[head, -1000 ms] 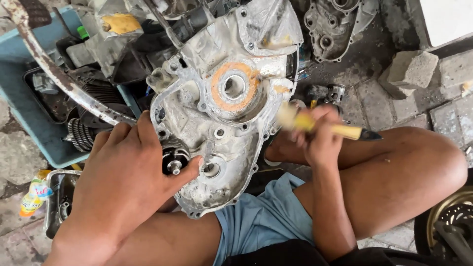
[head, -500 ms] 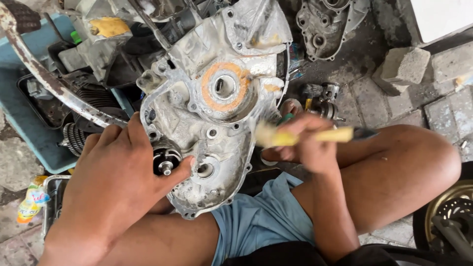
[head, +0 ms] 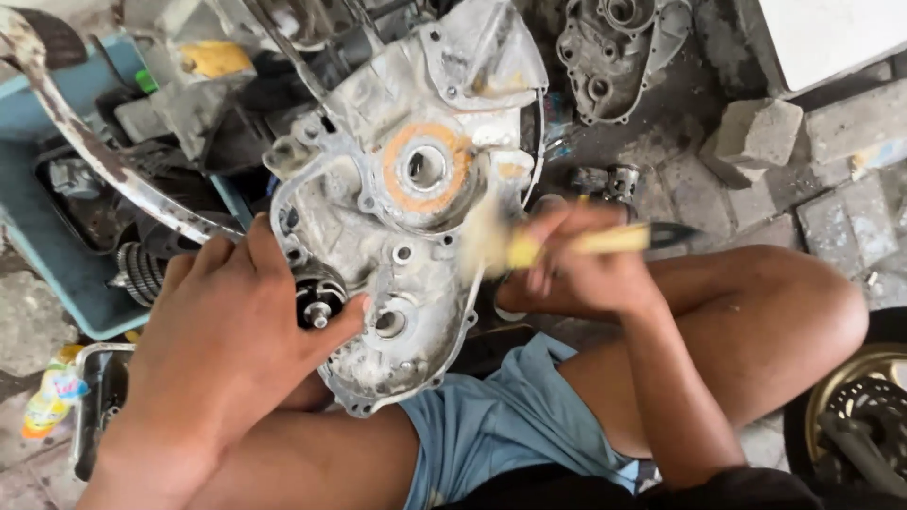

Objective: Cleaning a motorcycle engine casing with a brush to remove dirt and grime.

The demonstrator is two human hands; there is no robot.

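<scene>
The left hand (head: 222,349) is gripping the lower left edge of a grimy grey cast-metal engine casing (head: 406,198) propped against the knees, while the right hand (head: 576,264) is closing its fingers around a yellow-handled brush (head: 567,244) at its right rim. The casing is looking heavy, rigid and greasy, best held by its thick rim.

Open paving (head: 680,179) right of the engine casing (head: 416,217) — left side crowded by blue tray (head: 57,255), rusty bar (head: 104,161).
</scene>
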